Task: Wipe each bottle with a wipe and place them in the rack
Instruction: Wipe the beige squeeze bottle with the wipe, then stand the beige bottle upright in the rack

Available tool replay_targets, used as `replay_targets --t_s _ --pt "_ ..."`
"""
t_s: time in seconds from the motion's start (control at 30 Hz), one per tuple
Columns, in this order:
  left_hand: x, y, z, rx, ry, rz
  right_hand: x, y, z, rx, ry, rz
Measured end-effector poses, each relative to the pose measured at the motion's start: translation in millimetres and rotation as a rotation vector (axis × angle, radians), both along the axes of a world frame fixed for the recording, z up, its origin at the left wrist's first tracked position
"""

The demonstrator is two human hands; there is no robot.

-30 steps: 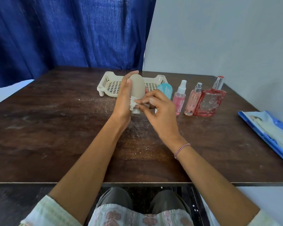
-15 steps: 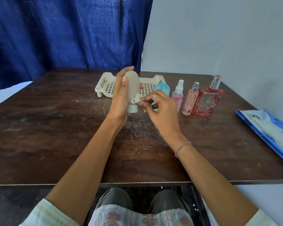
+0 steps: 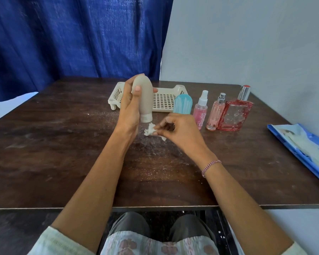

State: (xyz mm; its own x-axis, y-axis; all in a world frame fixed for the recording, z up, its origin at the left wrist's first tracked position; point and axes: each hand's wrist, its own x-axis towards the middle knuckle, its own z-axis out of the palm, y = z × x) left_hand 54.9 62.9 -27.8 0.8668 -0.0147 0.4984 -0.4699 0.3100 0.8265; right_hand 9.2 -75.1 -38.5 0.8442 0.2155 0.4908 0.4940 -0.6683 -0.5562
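Grip, left hand (image 3: 130,112): fingers and thumb wrapped round the beige bottle (image 3: 144,96), which is held off the table, rounded end up and cap down.
Grip, right hand (image 3: 180,132): fingertips pinching a crumpled white wipe (image 3: 150,130), low over the table (image 3: 63,144).
Change: half a second ago the wipe lay against the bottle's side. It now sits below and just right of the cap, clear of the bottle.
Meaning: the rubbing of this bottle looks finished or paused, and the likely next step is setting it in the rack.
Rack (image 3: 164,102): cream, slotted, directly behind the left grip and partly hidden by it. No bottle shows in the part that can be seen.
Blue bottle (image 3: 183,104): right of the held bottle, standing at the rack's front corner, just beyond the right hand.
Small pink spray bottle (image 3: 200,109): next to the right.
Taller pink spray bottle (image 3: 215,115): next again.
Red perfume bottle (image 3: 235,113): farthest right in the row.
Progress: early, with four bottles on the table and one in hand.
Wipe packet (image 3: 302,142): blue, at the table's far right edge, well apart from both hands.
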Motion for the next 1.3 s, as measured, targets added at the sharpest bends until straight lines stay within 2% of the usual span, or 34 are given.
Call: replay_targets --t_s 0.13,0.27,0.4,0.57,0.73,1.0,1.1,1.3 --pt "0.5 0.7 0.2 0.011 -0.041 0.002 -0.5 -1.6 -0.6 -0.174 0.044 -0.01" --pt "-0.2 1.5 0.9 0.017 -0.041 0.001 -1.1 -2.9 -1.3 -0.234 0.042 0.008" --pt "-1.5 2.3 0.4 0.007 -0.009 0.012 -0.2 -1.9 -3.4 -0.13 0.022 -0.007" --pt "-0.8 6.1 -0.3 0.018 0.018 0.005 5.4 7.2 -1.6 0.074 -0.092 -0.07" --pt "-3.0 6.7 1.7 0.026 0.025 0.021 12.2 23.0 9.5 0.281 0.025 -0.099" --pt "0.3 12.0 0.8 -0.036 0.032 -0.082 29.4 47.2 15.6 0.298 -0.047 -0.186" --pt "3.7 19.1 -1.3 -0.007 0.06 -0.025 34.9 50.7 16.8 0.294 -0.029 -0.197" --pt "18.7 43.1 -4.5 0.117 0.118 0.254 49.8 54.6 24.8 0.367 0.005 -0.228"
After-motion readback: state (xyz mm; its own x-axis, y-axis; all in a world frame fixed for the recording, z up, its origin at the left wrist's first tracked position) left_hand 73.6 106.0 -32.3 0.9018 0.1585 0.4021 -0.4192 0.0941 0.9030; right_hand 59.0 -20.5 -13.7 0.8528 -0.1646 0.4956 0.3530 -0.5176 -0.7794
